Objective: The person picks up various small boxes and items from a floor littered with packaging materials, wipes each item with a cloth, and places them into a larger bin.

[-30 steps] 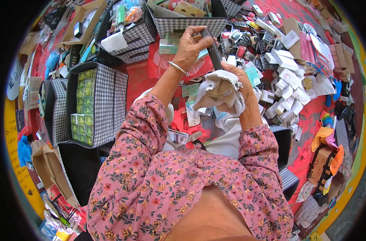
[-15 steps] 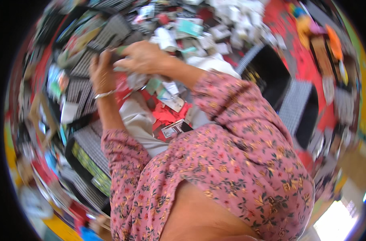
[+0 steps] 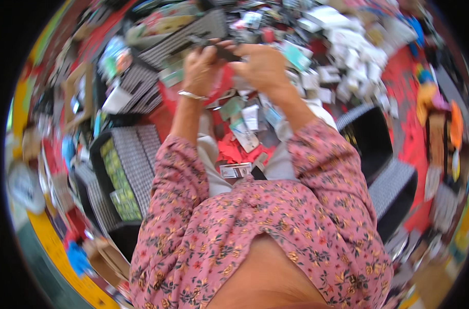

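My left hand (image 3: 199, 71), with a pale bracelet at the wrist, and my right hand (image 3: 264, 66) are raised in front of me near the top of the picture. Between them they hold a small dark strip-like object (image 3: 226, 53), too blurred to name. Fingers of both hands are closed round its ends. Below my hands lie a grey-green packet (image 3: 231, 107), a white card (image 3: 250, 117) and scraps of red paper (image 3: 232, 148). By my lap is a printed card (image 3: 235, 170).
A heap of small white boxes (image 3: 350, 51) spreads at the far right. Black-and-white patterned bins stand on both sides; one left bin (image 3: 147, 149) holds green packets (image 3: 118, 170). At right is an open dark bin (image 3: 371, 134). Red sheeting (image 3: 407, 103) covers the floor.
The view has turned, so the surroundings sit further right. My hands have drawn apart slightly, and the dark strip shows more clearly between them.
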The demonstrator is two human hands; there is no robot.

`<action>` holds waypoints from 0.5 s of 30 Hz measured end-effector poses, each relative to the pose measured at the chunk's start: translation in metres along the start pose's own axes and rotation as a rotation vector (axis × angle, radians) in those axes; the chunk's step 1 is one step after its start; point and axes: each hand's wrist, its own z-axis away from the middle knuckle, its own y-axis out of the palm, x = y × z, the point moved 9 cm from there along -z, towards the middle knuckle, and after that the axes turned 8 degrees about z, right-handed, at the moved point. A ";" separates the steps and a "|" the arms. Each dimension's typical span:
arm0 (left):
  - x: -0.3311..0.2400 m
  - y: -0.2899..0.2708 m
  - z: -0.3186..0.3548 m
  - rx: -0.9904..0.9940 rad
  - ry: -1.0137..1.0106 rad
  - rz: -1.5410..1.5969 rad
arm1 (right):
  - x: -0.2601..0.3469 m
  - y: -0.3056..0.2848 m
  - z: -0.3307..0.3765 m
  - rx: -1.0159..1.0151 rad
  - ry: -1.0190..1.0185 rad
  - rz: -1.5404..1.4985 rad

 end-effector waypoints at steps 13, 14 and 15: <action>0.006 0.013 0.018 0.174 -0.093 0.133 | 0.035 -0.044 -0.022 -0.338 -0.230 -0.230; 0.004 0.014 0.018 0.160 -0.078 0.138 | 0.049 -0.034 -0.019 -0.277 -0.352 -0.156; 0.004 0.008 0.015 0.200 -0.080 0.117 | 0.042 -0.026 -0.021 -0.191 -0.278 -0.109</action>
